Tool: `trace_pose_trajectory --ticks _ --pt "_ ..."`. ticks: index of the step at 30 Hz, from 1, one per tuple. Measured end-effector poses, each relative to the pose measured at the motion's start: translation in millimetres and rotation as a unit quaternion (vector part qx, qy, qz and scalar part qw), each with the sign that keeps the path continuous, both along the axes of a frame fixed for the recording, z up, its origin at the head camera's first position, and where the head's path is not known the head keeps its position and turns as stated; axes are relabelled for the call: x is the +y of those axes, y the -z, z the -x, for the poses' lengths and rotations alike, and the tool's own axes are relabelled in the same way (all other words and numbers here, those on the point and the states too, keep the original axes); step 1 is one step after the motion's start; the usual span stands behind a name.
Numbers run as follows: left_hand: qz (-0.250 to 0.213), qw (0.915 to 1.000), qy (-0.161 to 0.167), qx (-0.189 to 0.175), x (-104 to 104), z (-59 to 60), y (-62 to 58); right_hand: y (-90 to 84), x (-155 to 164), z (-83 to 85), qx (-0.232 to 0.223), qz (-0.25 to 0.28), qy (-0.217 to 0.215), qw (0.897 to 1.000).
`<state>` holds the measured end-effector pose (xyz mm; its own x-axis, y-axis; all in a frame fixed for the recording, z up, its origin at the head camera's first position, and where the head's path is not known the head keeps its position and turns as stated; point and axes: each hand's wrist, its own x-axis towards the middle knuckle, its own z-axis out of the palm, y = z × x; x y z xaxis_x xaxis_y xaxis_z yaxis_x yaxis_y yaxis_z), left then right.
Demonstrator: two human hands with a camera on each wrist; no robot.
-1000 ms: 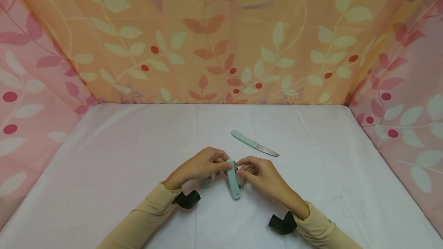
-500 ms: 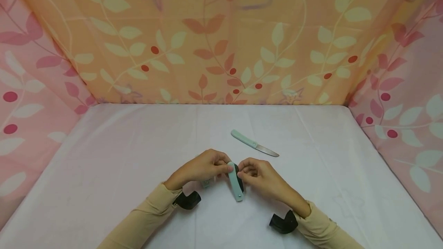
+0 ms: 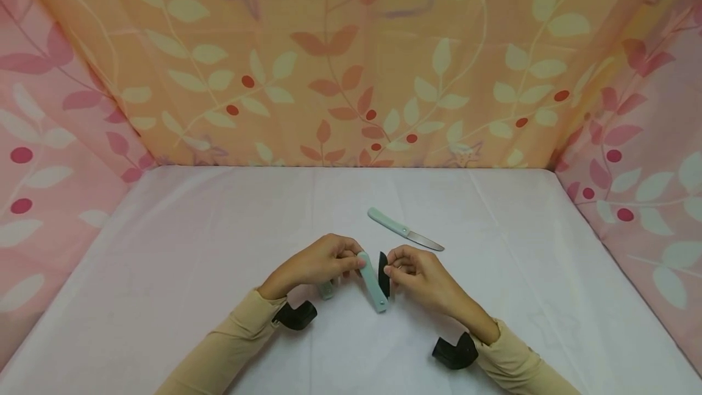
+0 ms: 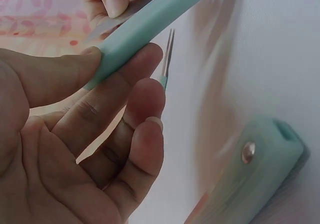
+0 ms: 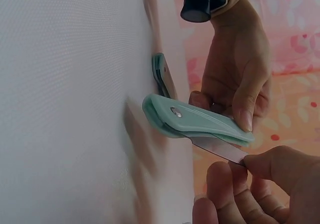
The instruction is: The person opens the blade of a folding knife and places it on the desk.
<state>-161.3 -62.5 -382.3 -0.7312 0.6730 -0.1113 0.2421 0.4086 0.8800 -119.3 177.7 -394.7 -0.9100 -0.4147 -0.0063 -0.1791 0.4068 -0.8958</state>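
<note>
Thumb and fingers of my left hand (image 3: 323,261) pinch one end of a mint-green folding knife (image 3: 373,282), its riveted end pointing down toward the white table. The tip of its blade (image 5: 220,149) sits between the thumb and fingers of my right hand (image 3: 419,273). That blade stands partly out of the handle's slot, at a small angle to it. Beneath my left hand lies a second mint-green folding knife (image 4: 260,169), mostly hidden in the head view. A third knife (image 3: 386,222) lies behind the hands, opened out straight, blade toward the right.
White cloth covers the table (image 3: 219,218). A patterned orange curtain (image 3: 351,66) closes off the back, and pink curtains stand along both sides. Black camera mounts (image 3: 296,316) stick out from both wrists.
The blade has swung farther out of the handle to the right, along with my right hand. My left hand keeps its hold on the handle, nearly in place.
</note>
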Motion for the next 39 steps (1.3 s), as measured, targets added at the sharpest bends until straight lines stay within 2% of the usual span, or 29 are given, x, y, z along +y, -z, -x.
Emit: trace_pose_trajectory --ticks 10,19,27,39 --pt "-0.002 0.9995 -0.031 0.012 -0.5 -0.3 -1.8 0.5 2.3 2.8 -0.005 0.019 0.017 1.0" --pt "0.005 0.9992 -0.037 0.013 1.7 -1.4 -0.5 -1.5 2.5 2.9 0.004 -0.006 0.03 1.0" --pt "0.001 0.9998 -0.016 0.008 4.7 -5.8 -4.9 -0.9 2.1 2.4 0.018 -0.014 0.031 0.999" --pt "-0.003 0.9996 0.029 0.004 6.6 -7.4 -3.9 -3.4 1.6 0.6 0.03 -0.023 0.007 0.999"
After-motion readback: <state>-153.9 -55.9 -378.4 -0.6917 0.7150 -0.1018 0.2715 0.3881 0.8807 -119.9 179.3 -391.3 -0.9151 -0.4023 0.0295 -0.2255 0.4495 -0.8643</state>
